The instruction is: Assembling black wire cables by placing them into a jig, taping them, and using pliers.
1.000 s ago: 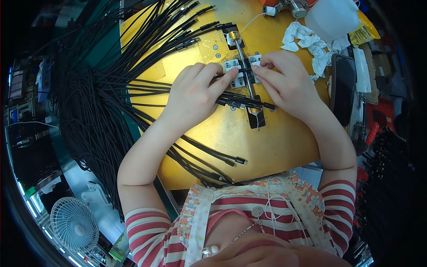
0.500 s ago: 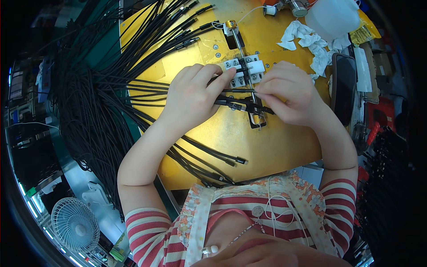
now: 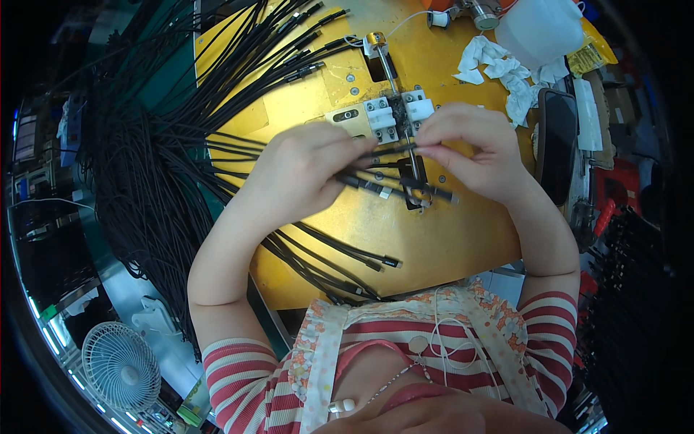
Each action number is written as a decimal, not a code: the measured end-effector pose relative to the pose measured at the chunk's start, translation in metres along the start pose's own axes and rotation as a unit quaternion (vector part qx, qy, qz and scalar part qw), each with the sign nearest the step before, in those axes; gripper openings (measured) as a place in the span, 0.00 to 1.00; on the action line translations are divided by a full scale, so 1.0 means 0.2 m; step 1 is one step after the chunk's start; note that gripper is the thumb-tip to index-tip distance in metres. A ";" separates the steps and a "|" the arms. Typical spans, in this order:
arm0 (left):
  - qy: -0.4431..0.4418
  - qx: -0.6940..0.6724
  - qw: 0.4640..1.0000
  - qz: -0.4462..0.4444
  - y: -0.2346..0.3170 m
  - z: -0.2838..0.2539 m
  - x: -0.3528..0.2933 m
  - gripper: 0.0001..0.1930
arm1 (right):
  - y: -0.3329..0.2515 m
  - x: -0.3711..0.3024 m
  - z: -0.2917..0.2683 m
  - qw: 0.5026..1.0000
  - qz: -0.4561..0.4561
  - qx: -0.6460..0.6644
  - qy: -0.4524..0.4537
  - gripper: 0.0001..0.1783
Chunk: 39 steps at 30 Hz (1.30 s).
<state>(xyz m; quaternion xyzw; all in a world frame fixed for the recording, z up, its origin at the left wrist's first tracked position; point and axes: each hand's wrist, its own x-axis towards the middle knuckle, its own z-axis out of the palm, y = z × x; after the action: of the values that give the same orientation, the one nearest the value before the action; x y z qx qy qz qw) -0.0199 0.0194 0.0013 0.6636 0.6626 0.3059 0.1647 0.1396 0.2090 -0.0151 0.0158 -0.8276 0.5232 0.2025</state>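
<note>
My left hand (image 3: 307, 170) is closed around several black cables (image 3: 394, 186), whose connector ends stick out to its right, slightly blurred. With thumb and forefinger, my right hand (image 3: 473, 148) pinches the end of one black cable (image 3: 394, 150), which stretches across to my left hand. Just beyond the hands sits a small metal clamp fixture with two white blocks (image 3: 419, 110), apart from each other, with a dark gap between them. A thin metal rod (image 3: 389, 72) runs through the fixture's line, and the held cables cross over its near part.
A large bundle of black cables (image 3: 163, 188) hangs at the left, its ends fanned over the gold plate (image 3: 434, 249). At right are crumpled tissues (image 3: 517, 87), a white plastic container (image 3: 538, 32) and a dark phone (image 3: 557, 137). A small fan (image 3: 123, 365) stands lower left.
The fixture's white blocks have come apart, and the black piece between them no longer shows. My left hand has shifted left and nearer me. The held cable ends have swung slightly.
</note>
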 end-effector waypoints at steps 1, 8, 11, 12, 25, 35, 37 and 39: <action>-0.001 0.000 1.000 0.001 0.03 -0.01 0.00 0.20 | -0.01 0.00 0.00 1.000 -0.013 0.018 -0.020 0.06; 0.062 -0.018 0.995 0.074 -0.02 0.07 -0.01 0.15 | -0.01 -0.02 0.05 0.999 -0.024 0.044 -0.021 0.09; 0.085 -0.002 0.993 0.086 -0.02 0.10 -0.01 0.15 | -0.01 -0.01 0.04 0.998 -0.061 -0.011 -0.009 0.09; 0.094 0.029 0.992 0.075 -0.02 0.10 0.00 0.15 | 0.00 0.00 0.04 0.998 -0.061 -0.011 -0.010 0.09; 0.070 0.230 0.970 0.037 -0.06 0.15 0.03 0.22 | 0.12 0.01 0.04 0.987 0.047 -0.150 0.030 0.02; 0.075 0.244 0.966 0.049 -0.08 0.16 0.02 0.21 | 0.08 0.01 0.02 0.966 -0.038 -0.256 -0.008 0.05; 0.076 0.243 0.966 0.052 -0.08 0.16 0.02 0.21 | 0.07 0.01 0.02 0.960 -0.052 -0.275 -0.012 0.06; 0.068 0.244 0.966 0.045 -0.08 0.16 0.02 0.23 | 0.05 0.01 0.00 0.946 -0.075 -0.313 -0.042 0.07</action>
<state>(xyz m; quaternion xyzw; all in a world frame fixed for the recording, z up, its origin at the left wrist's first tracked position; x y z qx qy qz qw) -0.0120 0.0301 -0.0325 0.6905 0.6963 0.1864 -0.0611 0.1359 0.2130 -0.0231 0.0360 -0.9539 0.2200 0.2009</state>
